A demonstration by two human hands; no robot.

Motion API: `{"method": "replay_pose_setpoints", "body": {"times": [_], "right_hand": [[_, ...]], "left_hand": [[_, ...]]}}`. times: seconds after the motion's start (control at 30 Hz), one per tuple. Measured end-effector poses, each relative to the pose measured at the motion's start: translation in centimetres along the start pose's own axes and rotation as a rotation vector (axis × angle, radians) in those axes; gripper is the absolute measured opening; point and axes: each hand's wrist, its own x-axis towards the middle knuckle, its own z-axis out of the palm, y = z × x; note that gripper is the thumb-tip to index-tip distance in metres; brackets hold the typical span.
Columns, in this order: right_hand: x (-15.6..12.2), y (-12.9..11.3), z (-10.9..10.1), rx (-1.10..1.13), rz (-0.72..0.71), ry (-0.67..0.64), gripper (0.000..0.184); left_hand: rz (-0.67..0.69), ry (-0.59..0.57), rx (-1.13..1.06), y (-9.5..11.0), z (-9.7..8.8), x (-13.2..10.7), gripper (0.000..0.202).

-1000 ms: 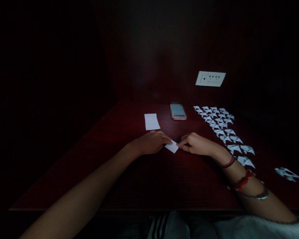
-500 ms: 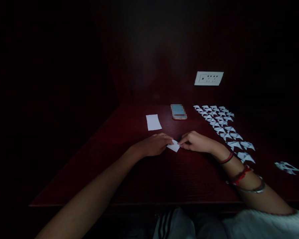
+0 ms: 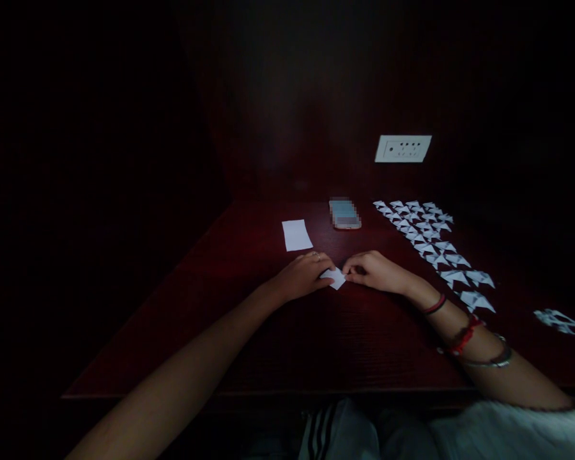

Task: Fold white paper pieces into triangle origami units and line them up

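Observation:
A small white paper piece [image 3: 334, 278] lies on the dark red table [image 3: 316, 338], partly folded. My left hand [image 3: 303, 276] pinches its left edge with closed fingers; a ring shows on one finger. My right hand [image 3: 374, 271] pinches its right edge, fingers curled. Bracelets sit on my right wrist. Most of the paper is hidden between my fingertips.
A flat white paper sheet [image 3: 296, 234] lies behind my left hand. A phone [image 3: 345, 213] rests further back. Several folded white paper pieces [image 3: 431, 239] run in rows at the right, with another folded piece [image 3: 558, 320] at far right. A wall socket plate [image 3: 402, 148] sits behind.
Both hands have drawn closer together over the paper, which now shows smaller between the fingers. The view has shifted slightly.

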Motion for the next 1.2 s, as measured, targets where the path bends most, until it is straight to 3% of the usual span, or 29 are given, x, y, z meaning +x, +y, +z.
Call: {"method": "replay_pose_setpoints", "body": {"times": [0.27, 0.47, 0.67, 1.2], "right_hand": [[0.1, 0.0, -0.2, -0.016, 0.061, 0.067, 0.016], [0.0, 0.0, -0.2, 0.063, 0.111, 0.041, 0.016], [0.2, 0.2, 0.4, 0.103, 0.205, 0.096, 0.014], [0.4, 0.2, 0.8, 0.168, 0.289, 0.077, 0.014]], "left_hand": [[0.097, -0.064, 0.011, -0.1, -0.8, -0.4, 0.028], [0.054, -0.055, 0.113, 0.1, -1.0, -0.4, 0.030], [0.049, -0.024, 0.153, 0.3, -0.7, -0.2, 0.028], [0.015, -0.043, 0.049, 0.3, -0.2, 0.0, 0.022]]}}
